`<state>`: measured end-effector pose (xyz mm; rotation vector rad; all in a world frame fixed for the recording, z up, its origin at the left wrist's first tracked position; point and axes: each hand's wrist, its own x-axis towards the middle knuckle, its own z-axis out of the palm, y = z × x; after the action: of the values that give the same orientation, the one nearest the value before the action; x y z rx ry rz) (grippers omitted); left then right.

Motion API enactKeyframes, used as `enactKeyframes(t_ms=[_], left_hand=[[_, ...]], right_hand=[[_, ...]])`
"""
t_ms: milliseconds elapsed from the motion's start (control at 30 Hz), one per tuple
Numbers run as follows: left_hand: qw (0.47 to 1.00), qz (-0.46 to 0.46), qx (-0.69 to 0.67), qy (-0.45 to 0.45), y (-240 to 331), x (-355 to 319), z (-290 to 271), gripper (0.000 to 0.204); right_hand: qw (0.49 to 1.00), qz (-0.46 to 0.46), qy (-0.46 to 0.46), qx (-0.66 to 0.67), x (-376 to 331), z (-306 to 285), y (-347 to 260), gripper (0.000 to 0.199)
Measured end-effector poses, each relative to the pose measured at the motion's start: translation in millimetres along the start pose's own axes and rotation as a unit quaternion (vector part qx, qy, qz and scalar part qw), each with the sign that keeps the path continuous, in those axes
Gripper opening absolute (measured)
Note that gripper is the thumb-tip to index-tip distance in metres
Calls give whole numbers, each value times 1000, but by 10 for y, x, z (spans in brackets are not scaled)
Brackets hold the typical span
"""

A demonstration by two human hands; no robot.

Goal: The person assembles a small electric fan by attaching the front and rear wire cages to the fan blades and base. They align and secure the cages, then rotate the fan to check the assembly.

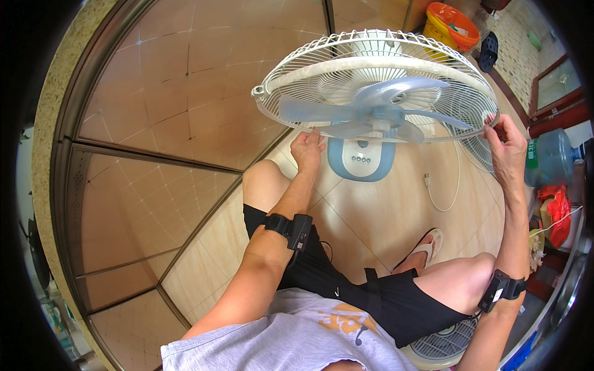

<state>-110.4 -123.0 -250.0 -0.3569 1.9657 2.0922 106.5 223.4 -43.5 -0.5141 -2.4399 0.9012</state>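
A floor fan (pixel 382 116) stands in front of me with its blades uncovered. Its translucent blue blades sit inside a white wire rear grille (pixel 371 42), and a blue-and-white base (pixel 361 162) with several buttons rests on the floor. At the grille's lower left rim, the fingers of my left hand (pixel 307 149) are pinched on the wire edge. My right hand (pixel 508 147) grips the right end of the same rim between thumb and fingers. Behind my right fingers, a round wire grille (pixel 477 151) stands low by the fan; part of it is hidden.
A white cord with a plug (pixel 427 180) lies on the tiled floor. Brown cabinet doors (pixel 154 86) line the left. A large blue water bottle (pixel 549 159) and a red plastic bag (pixel 559 213) are at right. An orange-lined bin (pixel 453 26) and dark slipper (pixel 489 51) stand far back.
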Motion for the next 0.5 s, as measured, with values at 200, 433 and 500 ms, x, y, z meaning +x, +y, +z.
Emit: enactKeyframes(t_ms=[200,433,500], left_hand=[[998,24,-62,4,67,-82,-34,33],[999,48,-18,7,264,-67,-232,29],[998,63,-4,8,331,-70,-297,26]], right_hand=[[1000,-8,15,14,-19,13,-33,7],[999,-2,5,41,-26,-1,-76,6],[1000,-1,7,15,-22,-4,-71,6]])
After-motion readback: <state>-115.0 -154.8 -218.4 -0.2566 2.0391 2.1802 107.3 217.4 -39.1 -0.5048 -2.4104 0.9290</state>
